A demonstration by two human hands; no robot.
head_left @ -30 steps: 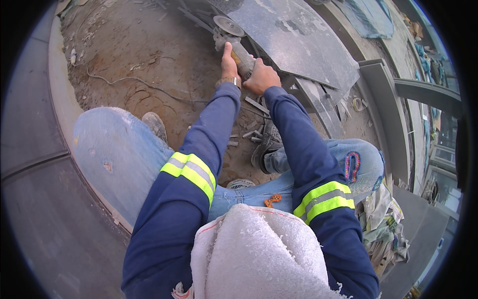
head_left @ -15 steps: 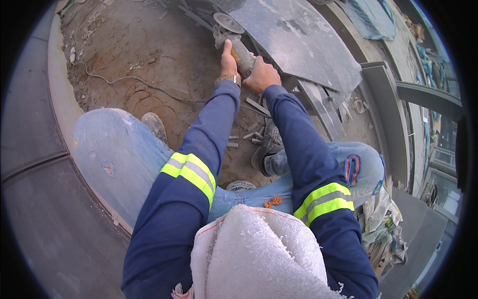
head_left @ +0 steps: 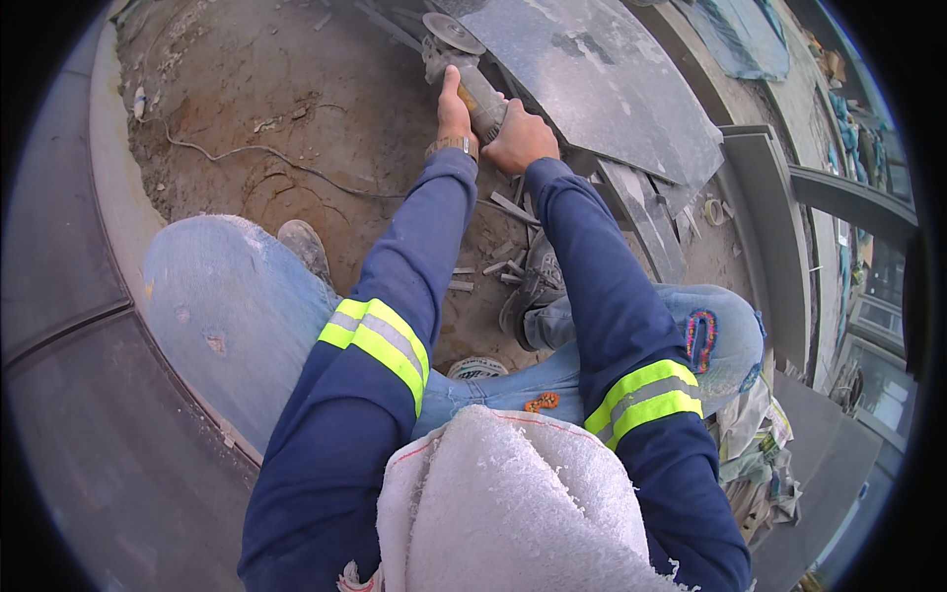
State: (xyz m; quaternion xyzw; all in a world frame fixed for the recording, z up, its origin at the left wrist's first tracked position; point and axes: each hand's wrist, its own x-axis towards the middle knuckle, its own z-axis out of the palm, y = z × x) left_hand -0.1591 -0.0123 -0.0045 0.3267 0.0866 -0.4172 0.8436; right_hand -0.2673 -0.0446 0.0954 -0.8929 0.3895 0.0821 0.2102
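Note:
Both my hands grip a dusty angle grinder (head_left: 476, 97), held out ahead of me. My left hand (head_left: 455, 113) wraps round its body from the left, thumb stretched along the casing. Around its rear end my right hand (head_left: 522, 140) is closed. The grinder's round disc (head_left: 454, 33) is at the far end, beside the left edge of a large grey stone slab (head_left: 612, 84). Whether the disc touches the slab I cannot tell. A power cord (head_left: 296, 170) runs over the dirt on the left.
Narrow stone strips (head_left: 646, 222) lie under and near the slab. Small offcuts (head_left: 513, 207) litter the ground by my shoe (head_left: 538, 286). Dark panels (head_left: 109, 444) line my left side. Crumpled sacks (head_left: 755, 454) lie at my right, and a white towel (head_left: 513, 503) hangs below me.
The grinder and both hands sit slightly higher in the picture. My grip stays the same, and the slab's place in the picture has shifted slightly to the right.

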